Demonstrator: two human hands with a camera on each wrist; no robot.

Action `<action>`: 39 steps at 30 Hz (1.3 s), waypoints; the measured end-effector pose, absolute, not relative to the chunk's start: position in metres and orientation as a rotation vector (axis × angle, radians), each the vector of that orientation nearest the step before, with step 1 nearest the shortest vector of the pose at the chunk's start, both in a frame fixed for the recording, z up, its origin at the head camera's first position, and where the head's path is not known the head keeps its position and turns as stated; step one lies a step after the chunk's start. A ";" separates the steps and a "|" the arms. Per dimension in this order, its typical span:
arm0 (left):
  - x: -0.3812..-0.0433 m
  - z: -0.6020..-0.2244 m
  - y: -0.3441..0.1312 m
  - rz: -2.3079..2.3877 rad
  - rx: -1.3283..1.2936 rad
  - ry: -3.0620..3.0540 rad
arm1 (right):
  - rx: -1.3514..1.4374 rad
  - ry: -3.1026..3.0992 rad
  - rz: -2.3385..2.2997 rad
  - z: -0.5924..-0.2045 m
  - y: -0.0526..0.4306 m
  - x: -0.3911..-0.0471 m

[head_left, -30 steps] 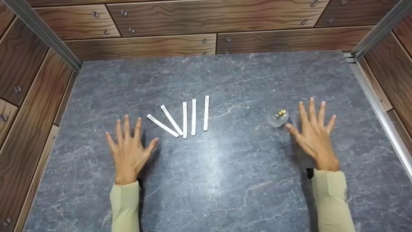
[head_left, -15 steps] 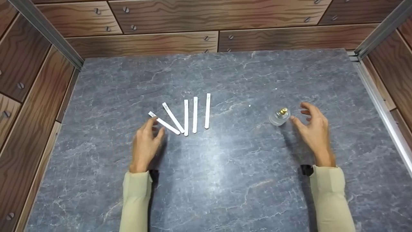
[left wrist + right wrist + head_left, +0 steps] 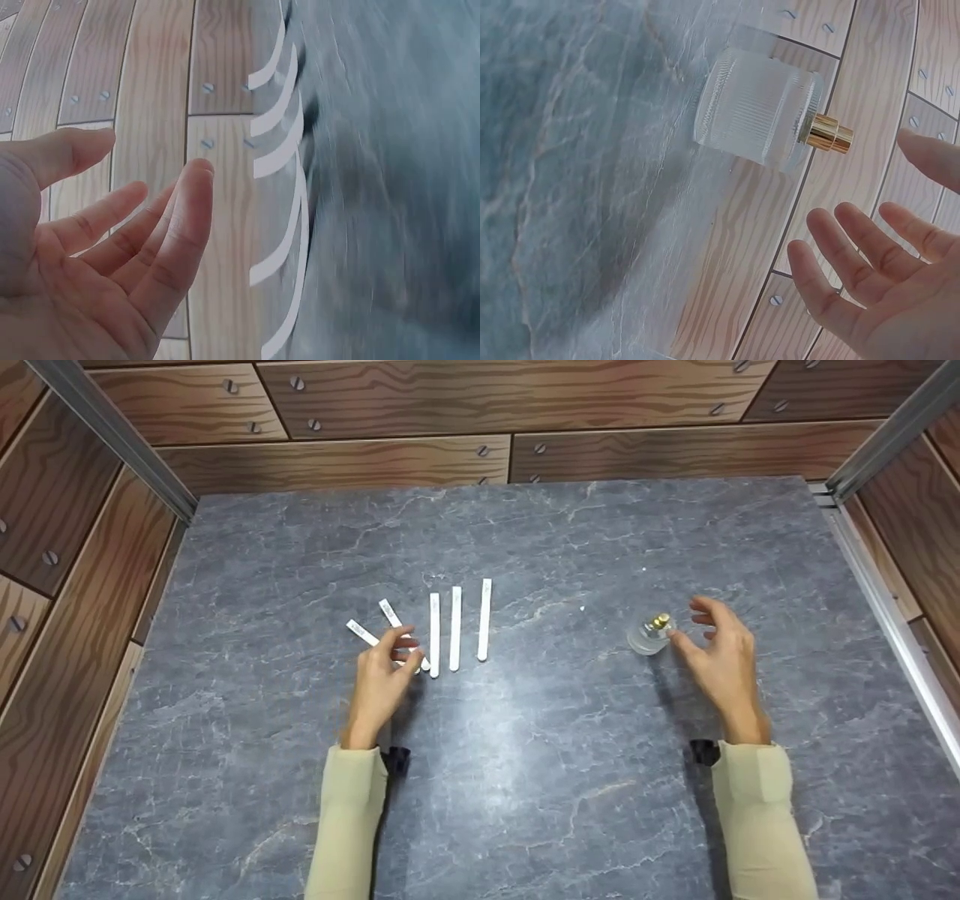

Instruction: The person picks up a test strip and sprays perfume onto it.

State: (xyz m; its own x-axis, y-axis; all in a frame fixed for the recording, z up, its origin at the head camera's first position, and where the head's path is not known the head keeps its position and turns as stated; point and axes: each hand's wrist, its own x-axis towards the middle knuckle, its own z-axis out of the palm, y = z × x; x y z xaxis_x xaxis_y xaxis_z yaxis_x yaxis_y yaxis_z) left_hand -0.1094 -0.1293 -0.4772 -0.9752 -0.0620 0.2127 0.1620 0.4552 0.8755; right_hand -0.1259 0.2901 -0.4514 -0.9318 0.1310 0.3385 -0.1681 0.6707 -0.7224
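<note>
Several white paper strips [image 3: 455,630], with small dark print at their far ends, lie fanned out left of the table's middle. My left hand [image 3: 381,679] hovers over the two leftmost strips and hides part of them. In the left wrist view its loosely bent fingers hold nothing, and the strips [image 3: 276,154] curve up from the table. A clear ribbed glass perfume bottle [image 3: 645,642] with a gold spray top [image 3: 830,135] stands upright on the right. My right hand [image 3: 721,667] is just right of the bottle, fingers relaxed; the right wrist view shows a gap between them.
The grey marbled table [image 3: 525,780] is bordered by wood-patterned panels [image 3: 330,465] at the back and sides. A metal rail [image 3: 892,645] runs along the right edge. Tiny white specks [image 3: 582,608] lie left of the bottle.
Both hands began spread wide, and their fingers have since bent loosely. My left hand has moved right, over the strips; my right hand has shifted slightly left beside the bottle.
</note>
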 end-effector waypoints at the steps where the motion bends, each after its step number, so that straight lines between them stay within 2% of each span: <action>1: -0.110 -0.477 -0.127 -1.548 -0.093 -2.488 | 0.028 -2.519 1.149 -0.453 0.290 -0.126; 16: -0.125 -0.481 -0.099 -2.050 0.063 -2.310 | -0.004 -2.498 1.231 -0.463 0.284 -0.127; 29: -0.136 -0.481 -0.082 -2.215 0.224 -2.255 | -0.002 -2.508 1.239 -0.459 0.281 -0.132; 39: -0.144 -0.482 -0.067 -2.154 0.296 -2.358 | -0.002 -2.510 1.204 -0.461 0.280 -0.133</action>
State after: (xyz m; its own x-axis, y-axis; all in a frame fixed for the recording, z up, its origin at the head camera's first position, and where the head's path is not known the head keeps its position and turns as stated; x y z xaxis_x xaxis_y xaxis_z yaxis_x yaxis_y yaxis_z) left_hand -0.1436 -0.0668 -0.4818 -0.9808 -0.0912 -0.1725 -0.1800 0.0821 0.9802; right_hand -0.1333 0.2796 -0.4605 -0.9368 0.1524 0.3149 -0.1503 0.6375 -0.7556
